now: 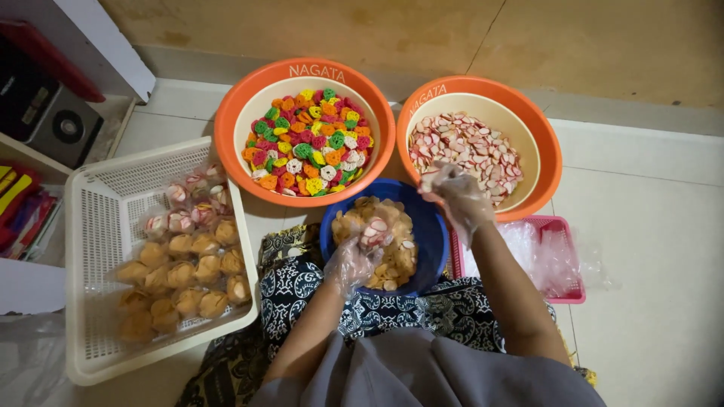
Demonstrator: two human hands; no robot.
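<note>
My left hand [354,256], in a thin clear plastic glove, hovers over a blue bowl [430,226] of tan crackers and holds a small clump of red-and-white crackers [375,232]. My right hand [456,194], also gloved, reaches to the near rim of an orange basin [543,136] filled with red-and-white crackers; its fingers are curled, and what they hold is unclear. A second orange basin [226,128] to the left holds multicoloured crackers.
A white mesh basket [98,226] on the left holds several small sealed bags of crackers. A pink tray [562,264] with clear plastic bags sits at right. Shelving stands at far left. Tiled floor and a wall lie beyond.
</note>
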